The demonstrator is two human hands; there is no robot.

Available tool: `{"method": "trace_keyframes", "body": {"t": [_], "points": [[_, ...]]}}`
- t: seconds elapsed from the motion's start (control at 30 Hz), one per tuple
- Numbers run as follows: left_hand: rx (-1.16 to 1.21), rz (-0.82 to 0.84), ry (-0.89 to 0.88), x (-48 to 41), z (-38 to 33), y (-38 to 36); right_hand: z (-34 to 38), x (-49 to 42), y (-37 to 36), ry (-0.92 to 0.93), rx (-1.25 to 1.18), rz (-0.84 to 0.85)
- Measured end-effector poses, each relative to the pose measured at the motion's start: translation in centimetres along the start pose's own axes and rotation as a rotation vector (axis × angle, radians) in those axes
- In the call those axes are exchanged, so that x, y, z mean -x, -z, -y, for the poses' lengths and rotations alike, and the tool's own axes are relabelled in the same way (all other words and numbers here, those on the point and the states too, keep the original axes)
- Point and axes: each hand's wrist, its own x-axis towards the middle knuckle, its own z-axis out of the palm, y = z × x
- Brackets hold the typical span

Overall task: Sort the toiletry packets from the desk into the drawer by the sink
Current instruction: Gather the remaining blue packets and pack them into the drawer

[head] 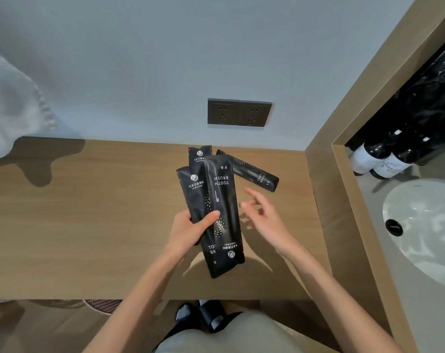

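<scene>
My left hand (pixel 191 231) grips a fan of long black toothbrush packets (pixel 222 200) above the wooden desk (pixel 89 212), thumb pressed across the front one. At least two packets are in the fan; a third top shows behind them. One more black toothbrush packet (pixel 252 170) lies flat on the desk near the wall, slanting down to the right. My right hand (pixel 263 212) hovers just right of the held packets, fingers spread and holding nothing. No drawer is in view.
A double wall socket (pixel 239 112) sits above the desk. A white towel (pixel 12 105) hangs at the left. Right of the desk a wooden partition (pixel 326 200) borders the sink (pixel 425 225), with white-labelled dark bottles (pixel 379 156) and a black bag behind. My slippered feet (pixel 203 315) show below.
</scene>
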Motion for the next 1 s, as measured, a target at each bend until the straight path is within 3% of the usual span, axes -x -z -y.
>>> {"method": "trace_keyframes", "body": {"t": [0.17, 0.3, 0.53, 0.77, 1.0], "points": [[-0.005, -0.005, -0.026, -1.1, -0.9, 0.9, -2.7, -5.9, 2.0, -0.067, 0.219, -0.168], [-0.006, -0.052, -0.024, -2.0, -1.3, 1.8, -4.9, -11.3, 2.6, -0.112, 0.47, -0.13], [-0.023, -0.127, -0.02, -3.1, -1.3, 3.0, -6.6, -15.5, 2.3, -0.09, 0.683, -0.088], [-0.023, -0.147, -0.004, -3.6, -1.2, 3.0, -6.7, -16.6, 2.8, -0.083, 0.749, -0.161], [-0.003, -0.166, 0.009, -3.5, -1.1, 2.9, -6.2, -15.8, 2.9, -0.174, 0.491, -0.02]]}}
